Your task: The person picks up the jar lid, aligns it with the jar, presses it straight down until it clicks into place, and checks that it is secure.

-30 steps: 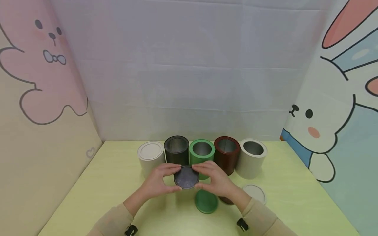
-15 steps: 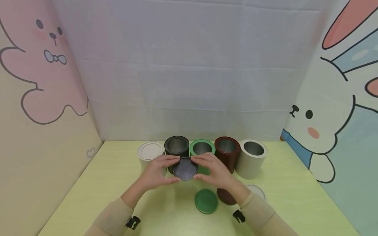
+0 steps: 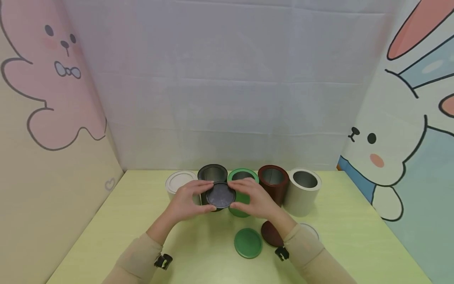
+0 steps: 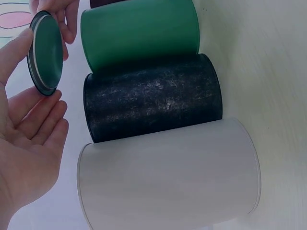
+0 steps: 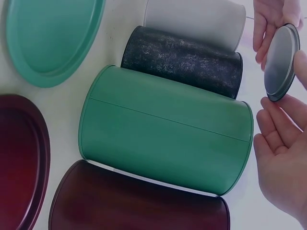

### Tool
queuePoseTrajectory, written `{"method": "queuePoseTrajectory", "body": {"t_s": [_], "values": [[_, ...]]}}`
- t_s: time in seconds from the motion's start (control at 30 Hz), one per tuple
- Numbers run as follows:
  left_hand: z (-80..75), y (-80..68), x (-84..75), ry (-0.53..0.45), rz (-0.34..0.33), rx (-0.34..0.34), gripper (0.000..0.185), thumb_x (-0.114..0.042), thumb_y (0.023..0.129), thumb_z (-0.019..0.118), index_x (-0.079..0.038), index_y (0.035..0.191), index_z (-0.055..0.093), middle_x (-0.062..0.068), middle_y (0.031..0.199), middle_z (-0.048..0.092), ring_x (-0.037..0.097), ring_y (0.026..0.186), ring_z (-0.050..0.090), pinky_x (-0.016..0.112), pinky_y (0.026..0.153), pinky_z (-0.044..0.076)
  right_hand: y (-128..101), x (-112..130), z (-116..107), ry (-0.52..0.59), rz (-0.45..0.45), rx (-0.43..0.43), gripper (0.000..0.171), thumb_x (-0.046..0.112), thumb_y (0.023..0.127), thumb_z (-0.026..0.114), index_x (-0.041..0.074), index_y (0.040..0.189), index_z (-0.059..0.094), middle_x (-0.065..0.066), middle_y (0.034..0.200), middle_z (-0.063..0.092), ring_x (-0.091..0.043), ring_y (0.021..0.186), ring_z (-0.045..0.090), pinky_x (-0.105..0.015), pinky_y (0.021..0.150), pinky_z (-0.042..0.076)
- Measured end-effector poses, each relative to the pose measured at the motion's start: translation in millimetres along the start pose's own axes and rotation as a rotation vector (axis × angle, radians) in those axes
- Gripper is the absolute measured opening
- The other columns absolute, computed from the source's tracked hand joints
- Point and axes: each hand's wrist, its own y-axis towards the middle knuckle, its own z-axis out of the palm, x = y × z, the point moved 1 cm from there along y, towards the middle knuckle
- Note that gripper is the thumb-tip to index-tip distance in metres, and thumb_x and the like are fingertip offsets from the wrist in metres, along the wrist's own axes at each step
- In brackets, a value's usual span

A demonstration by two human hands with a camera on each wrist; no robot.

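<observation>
Head view, black lid [image 3: 220, 196]: up and away from the wearer over the last second; now overlaps the near rim of the black can [image 3: 213, 173].
Left hand [image 3: 186, 200]: thumb and fingers pinch the lid's left edge.
Right hand [image 3: 256, 200]: same pinch on the right edge.
Upshot: lid is nearer the mouth of the black can, not seated; reads as mid-carry.
Closed white can [image 3: 180, 181]: left of the black can, lid on.
Green can [image 3: 239, 205], red can [image 3: 278, 191], open white can [image 3: 301, 199]: in that order right of the black can, all open.
Green lid [image 3: 248, 243], red lid [image 3: 271, 233], white lid [image 3: 310, 228]: on the table, nearer the wearer and right of the black can; red and white partly hidden by the right arm.
Left wrist view, gap: black lid sits past the black can's mouth end, not touching.
Right wrist view, gap: also clear of the black can; both hands grip the lid.
</observation>
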Motion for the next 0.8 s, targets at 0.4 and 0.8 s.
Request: {"method": "queuePoseTrajectory", "body": {"t_s": [0.4, 0.8], "values": [[-1.0, 11.0, 8.5, 0.028, -0.026, 0.006, 0.068, -0.032, 0.074, 0.089, -0.006, 0.131, 0.065, 0.007, 0.132, 0.063, 0.031, 0.126, 0.054, 0.05, 0.104, 0.044, 13, -11, 0, -0.007, 0.075, 0.067, 0.063, 0.023, 0.083, 0.082, 0.001, 0.137, 0.059, -0.014, 0.135, 0.059, -0.032, 0.125, 0.051, -0.047, 0.105, 0.042], [-4.1, 25.1, 23.4, 0.065, -0.064, 0.018, 0.068, -0.034, 0.076, 0.087, -0.004, 0.133, 0.064, 0.011, 0.134, 0.062, 0.035, 0.126, 0.053, 0.052, 0.104, 0.043, 33, -20, -2, 0.009, 0.092, 0.147, 0.059, 0.018, 0.089, 0.075, -0.005, 0.139, 0.053, -0.02, 0.139, 0.055, -0.037, 0.124, 0.051, -0.051, 0.102, 0.042]]}}
